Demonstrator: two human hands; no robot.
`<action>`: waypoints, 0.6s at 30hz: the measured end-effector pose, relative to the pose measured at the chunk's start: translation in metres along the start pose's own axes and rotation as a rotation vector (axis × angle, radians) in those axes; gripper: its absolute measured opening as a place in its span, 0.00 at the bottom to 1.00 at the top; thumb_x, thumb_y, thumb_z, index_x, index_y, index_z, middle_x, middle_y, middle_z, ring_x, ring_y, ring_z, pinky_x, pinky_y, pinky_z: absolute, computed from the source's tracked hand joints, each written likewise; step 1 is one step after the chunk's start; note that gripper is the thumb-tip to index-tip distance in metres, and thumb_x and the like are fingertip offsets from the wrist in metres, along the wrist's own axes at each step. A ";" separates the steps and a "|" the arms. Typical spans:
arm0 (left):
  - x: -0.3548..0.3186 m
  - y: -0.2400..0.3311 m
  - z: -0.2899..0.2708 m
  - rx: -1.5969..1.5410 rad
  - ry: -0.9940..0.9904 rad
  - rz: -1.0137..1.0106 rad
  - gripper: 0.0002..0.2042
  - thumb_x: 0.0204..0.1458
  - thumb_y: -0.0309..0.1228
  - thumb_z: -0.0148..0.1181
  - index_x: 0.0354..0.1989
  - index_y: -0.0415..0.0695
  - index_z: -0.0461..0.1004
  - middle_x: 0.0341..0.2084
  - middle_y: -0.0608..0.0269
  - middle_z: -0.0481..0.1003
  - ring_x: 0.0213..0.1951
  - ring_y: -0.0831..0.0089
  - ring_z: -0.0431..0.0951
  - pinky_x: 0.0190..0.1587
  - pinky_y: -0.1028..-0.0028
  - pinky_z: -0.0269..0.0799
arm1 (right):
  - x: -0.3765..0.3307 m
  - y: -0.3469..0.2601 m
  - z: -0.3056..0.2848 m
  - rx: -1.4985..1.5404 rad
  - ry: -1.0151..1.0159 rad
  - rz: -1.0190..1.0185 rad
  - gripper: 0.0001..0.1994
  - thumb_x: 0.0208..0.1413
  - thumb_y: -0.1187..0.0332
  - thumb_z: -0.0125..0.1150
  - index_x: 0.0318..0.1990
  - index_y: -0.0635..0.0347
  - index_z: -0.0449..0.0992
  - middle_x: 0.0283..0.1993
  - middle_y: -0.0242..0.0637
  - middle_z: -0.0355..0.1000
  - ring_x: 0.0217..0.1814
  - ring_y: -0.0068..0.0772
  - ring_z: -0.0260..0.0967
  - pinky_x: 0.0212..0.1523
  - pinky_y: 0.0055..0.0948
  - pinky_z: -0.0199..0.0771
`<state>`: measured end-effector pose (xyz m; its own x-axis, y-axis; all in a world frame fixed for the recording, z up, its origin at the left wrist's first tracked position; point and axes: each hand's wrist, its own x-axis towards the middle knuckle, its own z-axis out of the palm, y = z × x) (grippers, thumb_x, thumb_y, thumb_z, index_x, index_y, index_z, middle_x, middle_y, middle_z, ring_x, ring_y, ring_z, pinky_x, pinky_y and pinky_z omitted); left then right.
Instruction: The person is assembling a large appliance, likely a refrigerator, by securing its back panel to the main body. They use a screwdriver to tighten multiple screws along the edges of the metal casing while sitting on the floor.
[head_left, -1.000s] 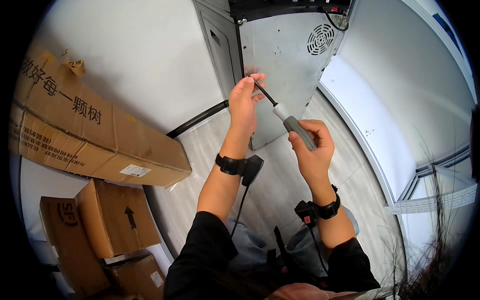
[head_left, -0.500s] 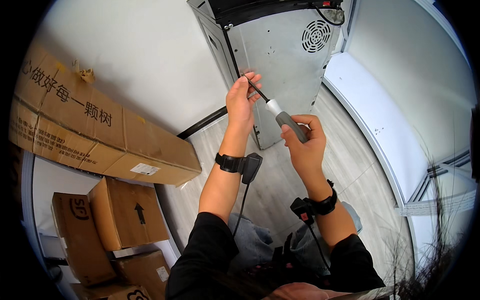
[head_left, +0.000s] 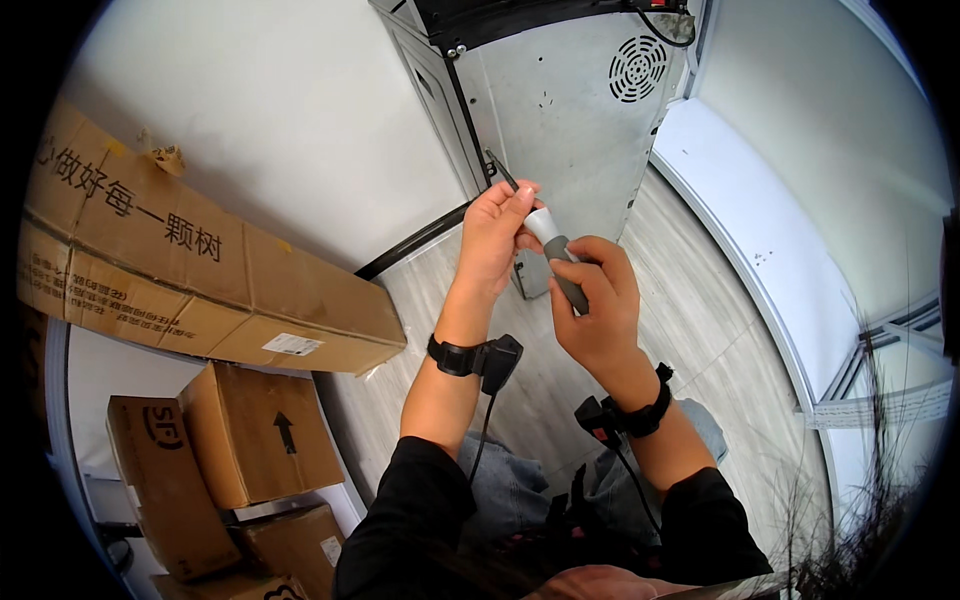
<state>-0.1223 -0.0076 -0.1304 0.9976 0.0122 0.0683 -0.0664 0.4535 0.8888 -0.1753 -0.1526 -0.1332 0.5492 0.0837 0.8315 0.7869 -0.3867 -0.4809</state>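
Note:
A screwdriver (head_left: 541, 226) with a grey handle, a white collar and a dark shaft slants up and to the left. My left hand (head_left: 489, 240) is closed round its shaft, just above the collar. The fingers of my right hand (head_left: 604, 312) wrap the grey handle lower down. Beyond both hands stands a tall appliance with a grey metal panel (head_left: 565, 125). The shaft's tip is by the panel's left edge; whether it touches a screw there, I cannot tell.
A long cardboard box (head_left: 200, 250) leans along the left wall, above smaller cartons (head_left: 255, 430). A white ledge (head_left: 760, 240) curves along the right. A black cable (head_left: 668, 40) hangs at the appliance's top. Wrist straps with cords are on both my forearms.
My left hand has slid down the shaft from near the tip to just above the collar, baring the tip. My right fingers have shifted on the handle. The view has moved slightly.

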 end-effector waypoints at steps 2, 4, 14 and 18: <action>0.002 -0.004 -0.001 0.005 -0.002 0.001 0.11 0.58 0.37 0.53 0.39 0.41 0.70 0.27 0.62 0.75 0.20 0.79 0.72 0.22 0.82 0.67 | -0.002 0.001 -0.001 -0.010 -0.035 -0.012 0.18 0.36 0.81 0.65 0.39 0.63 0.72 0.43 0.43 0.67 0.38 0.42 0.67 0.36 0.32 0.69; 0.003 -0.005 0.000 -0.040 -0.006 0.003 0.10 0.58 0.36 0.53 0.38 0.41 0.70 0.27 0.62 0.76 0.21 0.77 0.73 0.23 0.81 0.68 | -0.001 -0.001 -0.004 0.075 -0.024 0.112 0.18 0.40 0.79 0.64 0.43 0.63 0.70 0.44 0.42 0.66 0.36 0.38 0.67 0.34 0.31 0.69; 0.001 0.000 0.003 -0.051 -0.046 -0.053 0.10 0.58 0.34 0.52 0.41 0.41 0.71 0.29 0.62 0.76 0.27 0.72 0.77 0.30 0.77 0.74 | -0.011 0.002 -0.003 0.199 -0.141 0.554 0.19 0.46 0.78 0.61 0.47 0.62 0.66 0.45 0.40 0.64 0.36 0.33 0.67 0.32 0.27 0.66; 0.003 -0.006 -0.010 0.117 -0.140 -0.048 0.10 0.56 0.33 0.55 0.43 0.41 0.71 0.29 0.64 0.75 0.28 0.78 0.75 0.29 0.79 0.74 | -0.010 0.000 0.002 0.062 -0.064 0.360 0.20 0.39 0.81 0.63 0.44 0.61 0.68 0.43 0.42 0.63 0.42 0.42 0.65 0.37 0.31 0.66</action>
<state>-0.1183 -0.0011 -0.1401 0.9877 -0.1343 0.0797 -0.0290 0.3437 0.9386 -0.1802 -0.1515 -0.1418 0.8091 0.0103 0.5876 0.5542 -0.3457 -0.7571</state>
